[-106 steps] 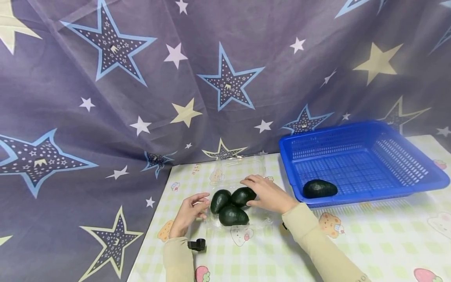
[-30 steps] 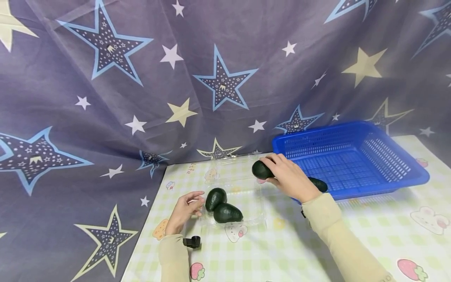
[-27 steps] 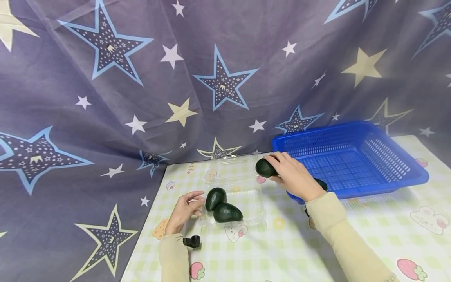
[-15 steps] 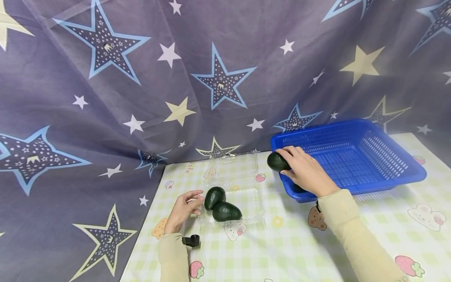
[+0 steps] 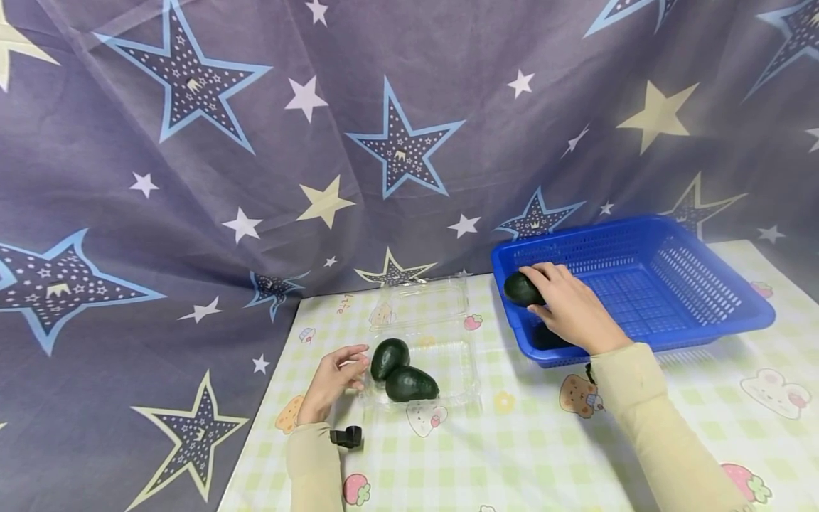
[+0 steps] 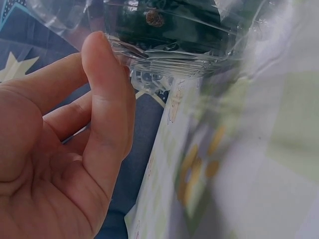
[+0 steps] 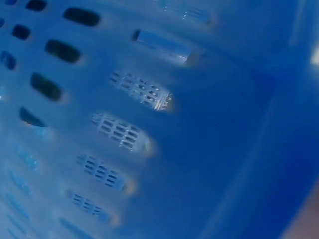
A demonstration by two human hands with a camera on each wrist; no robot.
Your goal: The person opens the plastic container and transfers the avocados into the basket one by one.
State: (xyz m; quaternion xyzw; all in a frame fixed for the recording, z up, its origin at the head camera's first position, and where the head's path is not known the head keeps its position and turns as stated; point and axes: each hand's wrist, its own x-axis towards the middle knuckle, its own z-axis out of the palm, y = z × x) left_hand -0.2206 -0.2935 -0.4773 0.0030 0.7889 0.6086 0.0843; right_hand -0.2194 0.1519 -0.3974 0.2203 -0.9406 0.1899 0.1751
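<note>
My right hand [image 5: 572, 306] grips a dark green avocado [image 5: 522, 289] above the left end of the blue basket [image 5: 745, 328]. Below that hand, another avocado [image 5: 549, 337] lies in the basket, partly hidden. Two more avocados [image 5: 389, 360] [image 5: 412, 385] sit in the left part of a clear plastic clamshell box [image 5: 457, 402]. Beside the box's left wall is my left hand [image 5: 335, 377], its fingers loosely bent and holding nothing. In the left wrist view, a fingertip [image 6: 97, 47] is at the plastic wall; whether it presses is unclear. Only basket wall fills most of the right wrist view.
The clamshell's transparent lid [image 5: 422, 302] lies folded back toward the curtain. A checked cloth [image 5: 461, 462] covers the table. Behind it hangs a star-patterned curtain [image 5: 256, 178]. The basket's raised rim [image 5: 499, 267] stands right of the box.
My right hand has lifted an avocado out of the clamshell and carried it right, over the basket's rim. My left hand has stayed beside the box.
</note>
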